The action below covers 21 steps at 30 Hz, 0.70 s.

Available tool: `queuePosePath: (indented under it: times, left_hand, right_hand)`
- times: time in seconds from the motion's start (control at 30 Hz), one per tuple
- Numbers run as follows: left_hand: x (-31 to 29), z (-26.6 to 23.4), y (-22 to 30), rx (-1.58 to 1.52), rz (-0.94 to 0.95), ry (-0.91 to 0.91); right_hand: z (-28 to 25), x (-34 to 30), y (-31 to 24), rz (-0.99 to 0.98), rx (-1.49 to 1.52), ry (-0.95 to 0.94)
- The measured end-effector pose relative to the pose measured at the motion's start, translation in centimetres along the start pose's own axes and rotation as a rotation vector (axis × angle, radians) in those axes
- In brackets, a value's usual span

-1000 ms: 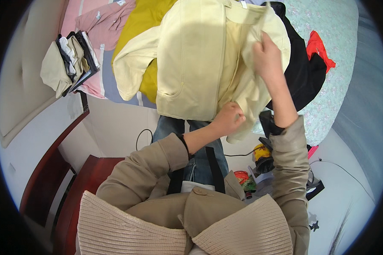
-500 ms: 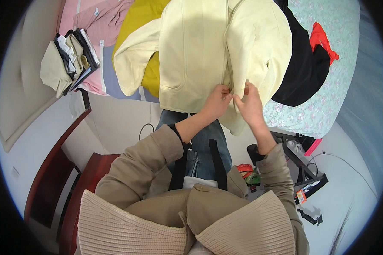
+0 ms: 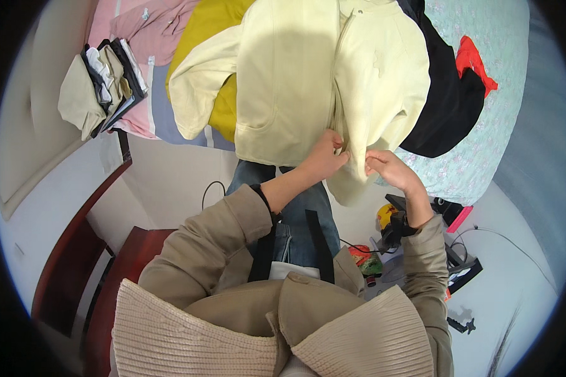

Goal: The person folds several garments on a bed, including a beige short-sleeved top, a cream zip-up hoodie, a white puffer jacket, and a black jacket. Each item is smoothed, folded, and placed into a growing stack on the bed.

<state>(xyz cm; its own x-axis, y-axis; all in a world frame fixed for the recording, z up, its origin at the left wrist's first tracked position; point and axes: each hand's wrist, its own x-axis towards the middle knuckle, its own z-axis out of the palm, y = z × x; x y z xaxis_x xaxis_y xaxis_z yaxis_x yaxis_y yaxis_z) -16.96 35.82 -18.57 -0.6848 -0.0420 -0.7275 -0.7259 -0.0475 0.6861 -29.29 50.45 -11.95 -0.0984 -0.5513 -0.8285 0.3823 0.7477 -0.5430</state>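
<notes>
A cream jacket point(image 3: 286, 75) lies spread face up over the near edge of the bed, its lower hem hanging toward me. The front opening runs down its middle, and a curved pocket seam shows on the left panel. My left hand point(image 3: 326, 154) pinches the jacket's front edge close to the bottom of that opening. To the right of it, my right hand point(image 3: 393, 169) has thumb and fingertips closed at the edge of the hanging right panel. The fingertips of both hands are partly hidden by fabric.
Under the jacket lie a mustard garment point(image 3: 192, 53) and a black garment point(image 3: 449, 110). A red cloth point(image 3: 475, 63) rests at right on the floral bedding point(image 3: 503, 31). Folded clothes point(image 3: 104, 85) are stacked at left. A dark red wooden bench point(image 3: 129, 264) stands lower left; black equipment point(image 3: 465, 267) sits lower right.
My right hand has moved right and down, away from my left hand, along the right panel. My left hand has shifted slightly down. The right panel's lower part now hangs a little lower.
</notes>
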Motion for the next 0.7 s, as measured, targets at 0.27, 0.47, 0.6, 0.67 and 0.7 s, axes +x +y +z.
queuePosePath:
  times: [0.27, 0.47, 0.6, 0.67, 0.7]
  left_hand:
    - [2.5, 1.1, -1.3, -0.427, -0.050, -0.258]
    - [2.7, 2.7, -0.6, -0.341, 0.045, -0.075]
    - [2.6, 3.5, 1.2, -0.003, -0.147, 0.088]
    - [2.0, 3.7, 2.0, 0.084, -0.267, 0.198]
    - [1.6, 3.8, 2.2, 0.130, -0.337, 0.252]
  right_hand:
    - [0.0, 0.3, -2.2, 0.061, -0.034, -0.249]
    - [-5.1, 2.4, -7.4, -0.004, -0.143, -0.072]
    - [-8.8, 9.3, -11.4, -0.284, -0.005, 0.437]
    - [-10.3, 13.1, -13.1, -0.292, -0.223, 0.639]
    - [-11.0, 14.5, -13.7, -0.300, -0.285, 0.679]
